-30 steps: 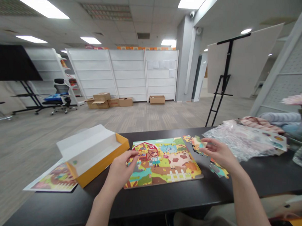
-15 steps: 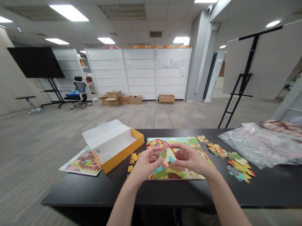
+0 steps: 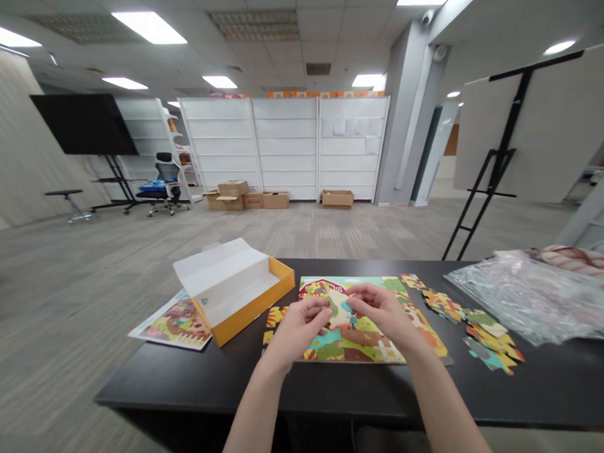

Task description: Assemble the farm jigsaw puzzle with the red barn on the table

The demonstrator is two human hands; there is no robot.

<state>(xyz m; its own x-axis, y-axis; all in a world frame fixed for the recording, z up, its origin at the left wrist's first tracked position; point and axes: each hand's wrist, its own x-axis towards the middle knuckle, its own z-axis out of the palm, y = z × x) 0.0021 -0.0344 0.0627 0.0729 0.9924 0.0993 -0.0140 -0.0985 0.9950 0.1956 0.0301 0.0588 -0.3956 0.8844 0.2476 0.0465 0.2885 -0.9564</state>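
A pale cream puzzle piece (image 3: 340,311) with green and blue patches is held up between my hands over the puzzle board. My left hand (image 3: 302,328) is closed on its left edge, thumb and fingers pinching. At its right edge, my right hand (image 3: 380,311) grips with thumb and forefinger. Beneath them lies the colourful farm-scene puzzle board (image 3: 367,352), with a red barn near its top edge; my hands cover part of it. Loose puzzle pieces (image 3: 490,338) lie in a row to the right of the board, and more pieces (image 3: 274,316) sit along its left side.
An open yellow box (image 3: 255,308) with a white inside stands left of the board, beside a printed picture sheet (image 3: 179,322). Crumpled clear plastic bags (image 3: 530,296) lie on the right of the black table (image 3: 199,384).
The puzzle piece has turned between my fingers, and my right hand's fingers have shifted on its edge. The whole view has swung slightly left.
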